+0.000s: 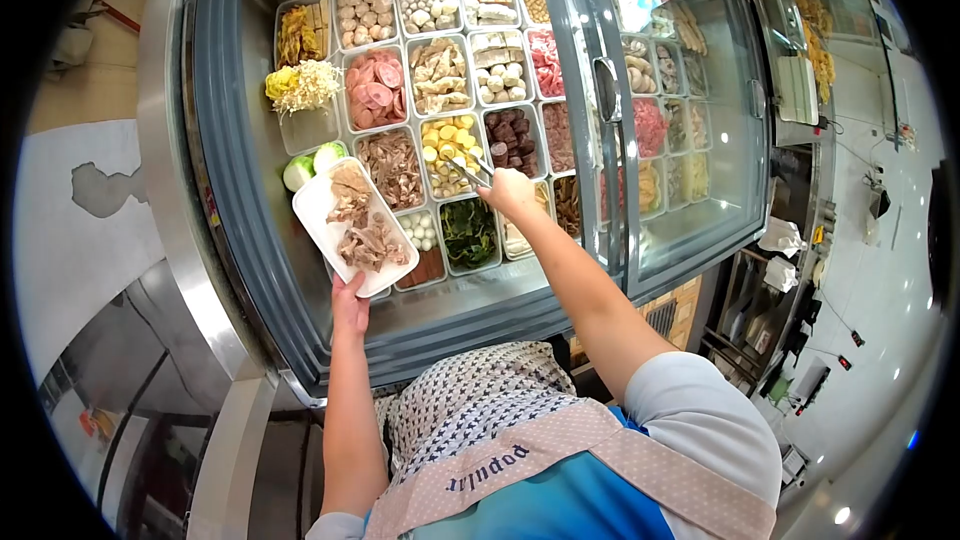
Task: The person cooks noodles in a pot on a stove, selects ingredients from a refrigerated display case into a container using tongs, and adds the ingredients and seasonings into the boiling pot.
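Note:
My left hand (350, 302) grips the lower edge of a white tray (318, 208), tilted over the left side of the display case. Two piles of brownish sliced meat (370, 243) lie in the tray. In my right hand (510, 192) is a pair of metal tongs (472, 172), closed in my fingers. The tips of the tongs reach into a container of yellow rounds (447, 140); whether they pinch a piece, I cannot make out. Beside the tray stands a container of similar sliced meat (392, 168). Dark green leaves (470, 232) fill a container below the tongs.
The case (225, 140) holds several rows of food containers, including pink slices (376, 88) and dark cubes (512, 142). Enoki mushrooms (308, 87) and green vegetables (300, 172) sit at its left. A framed sliding glass door (607, 90) covers the right side.

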Motion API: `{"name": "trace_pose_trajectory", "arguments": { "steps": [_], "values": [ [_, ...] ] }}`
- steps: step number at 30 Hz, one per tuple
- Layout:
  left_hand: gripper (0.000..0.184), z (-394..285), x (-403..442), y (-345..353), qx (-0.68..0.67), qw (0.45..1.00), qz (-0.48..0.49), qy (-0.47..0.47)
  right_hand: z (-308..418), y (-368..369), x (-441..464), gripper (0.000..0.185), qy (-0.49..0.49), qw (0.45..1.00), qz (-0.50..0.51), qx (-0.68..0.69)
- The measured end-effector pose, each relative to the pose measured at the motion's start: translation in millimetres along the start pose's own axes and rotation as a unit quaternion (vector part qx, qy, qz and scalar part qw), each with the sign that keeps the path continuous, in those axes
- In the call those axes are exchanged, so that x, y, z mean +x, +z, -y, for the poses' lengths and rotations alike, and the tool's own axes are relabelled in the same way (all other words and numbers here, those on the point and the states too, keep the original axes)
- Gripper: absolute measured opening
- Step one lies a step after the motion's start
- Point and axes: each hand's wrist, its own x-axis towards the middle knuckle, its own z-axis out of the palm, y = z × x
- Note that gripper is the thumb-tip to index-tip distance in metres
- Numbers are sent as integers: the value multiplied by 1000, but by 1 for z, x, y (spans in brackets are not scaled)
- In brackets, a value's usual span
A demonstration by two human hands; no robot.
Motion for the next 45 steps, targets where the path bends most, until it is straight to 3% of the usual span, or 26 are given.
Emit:
{"name": "trace_pose_trajectory", "arguments": {
  "steps": [4, 11, 16, 20, 21, 24, 26, 32, 37, 40, 45],
  "values": [
    [47, 3, 2, -1, 3, 1000, -6, 0, 7, 0, 13, 45, 7, 999, 40, -10],
    [44, 14, 17, 1, 18, 1000, -5, 1, -4, -19, -30, 40, -52, 998, -35, 3],
    [40, 23, 22, 9, 59, 998, 23, -9, 29, -54, -92, 43, -116, 981, 112, 108],
    [38, 25, 20, 21, 100, 993, 49, -24, 48, -43, -112, 46, -190, 975, 84, 80],
    [39, 25, 20, 22, 104, 993, 54, -21, 44, -40, -110, 48, -191, 975, 71, 86],
    [39, 25, 22, 19, 118, 991, 63, -12, 25, -44, -99, 48, -57, 987, 52, 140],
    [39, 23, 20, 15, 120, 991, 62, -13, 2, -33, -76, 43, -4, 1000, -3, 19],
    [40, 16, 20, 14, 133, 988, 72, -22, -20, -17, 0, 7, -63, 983, -103, -138],
    [41, 13, 18, 22, 131, 990, 60, -12, 16, -17, 48, 16, -74, 944, 3, -322],
    [41, 16, 20, 19, 120, 991, 56, -10, 23, -30, 51, 17, -83, 929, 35, -360],
    [40, 18, 24, 20, 130, 989, 63, -20, 14, -89, -5, 17, -128, 951, 45, -278]
  ]
}}
